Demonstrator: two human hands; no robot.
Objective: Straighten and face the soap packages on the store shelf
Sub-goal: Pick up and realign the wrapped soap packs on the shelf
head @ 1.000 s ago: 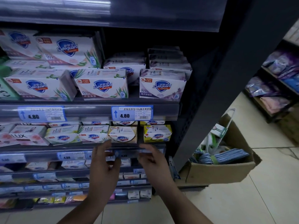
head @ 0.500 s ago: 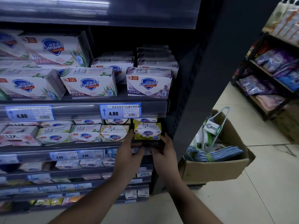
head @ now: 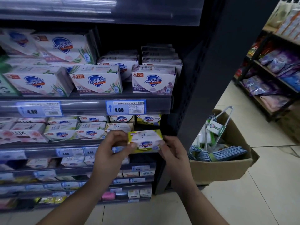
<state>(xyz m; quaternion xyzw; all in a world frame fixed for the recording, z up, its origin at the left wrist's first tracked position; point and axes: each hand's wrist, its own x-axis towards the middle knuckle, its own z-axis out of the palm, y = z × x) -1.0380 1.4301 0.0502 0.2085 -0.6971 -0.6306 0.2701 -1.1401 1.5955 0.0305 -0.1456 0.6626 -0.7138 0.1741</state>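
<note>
A yellow-edged Safeguard soap box (head: pixel 146 141) is held out in front of the second shelf's right end. My left hand (head: pixel 112 151) grips its left end, my right hand (head: pixel 172 151) its right end. Behind it another yellow box (head: pixel 148 119) stays at the back of that slot. To the left stand green Safeguard boxes (head: pixel 90 131) and pink Lux boxes (head: pixel 22 134). On the upper shelf larger Safeguard packs face forward, a lavender one (head: pixel 153 80) at the right and an aloe one (head: pixel 96 82) beside it.
The shelf's dark side panel (head: pixel 191 95) stands right of my hands. A cardboard box (head: pixel 220 169) with hangers and blue cloths sits on the tiled floor beside it. Another rack (head: pixel 274 70) of purple bags stands at far right. Lower shelves (head: pixel 81 172) hold small soaps.
Both hands rose from the shelf's price rail to the yellow box, took hold of it and pulled it forward off the shelf. The view shifted slightly right.
</note>
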